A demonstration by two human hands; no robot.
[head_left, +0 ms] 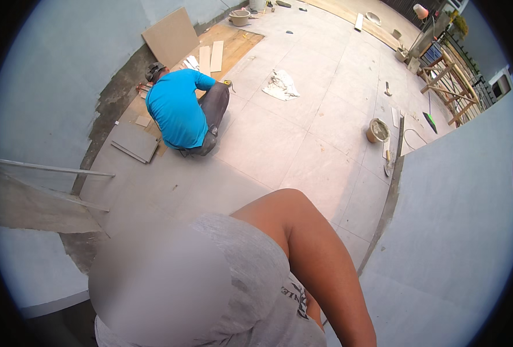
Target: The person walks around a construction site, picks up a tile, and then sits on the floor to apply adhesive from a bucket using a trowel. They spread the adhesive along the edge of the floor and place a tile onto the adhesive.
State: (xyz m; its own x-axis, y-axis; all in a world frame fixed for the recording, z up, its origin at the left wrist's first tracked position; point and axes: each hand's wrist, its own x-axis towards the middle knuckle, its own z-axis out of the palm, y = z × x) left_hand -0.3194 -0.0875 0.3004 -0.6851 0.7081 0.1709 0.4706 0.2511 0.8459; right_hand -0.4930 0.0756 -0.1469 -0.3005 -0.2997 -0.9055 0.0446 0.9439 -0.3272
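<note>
Neither my left hand nor my right hand can be made out. A grey T-shirt (250,263) with dark print fills the lower middle, very close, partly covered by a blurred patch. From its sleeve a bare bent arm (326,266) runs down past the lower edge, its hand out of sight. I cannot tell whether this arm is mine. A small patch of skin (312,308) shows between the arm and the shirt. Farther off, a person in a blue shirt (178,110) squats on the tiled floor (256,139), back turned, with both hands mostly hidden.
Around the squatting person are a leaning board (171,37), flat tiles (135,143) and a yellow tape measure (228,83). A white cloth (280,85) lies mid-floor. At right are a mortar bucket (378,130), a trowel (388,163), a hammer (387,88) and a wooden trestle (450,84).
</note>
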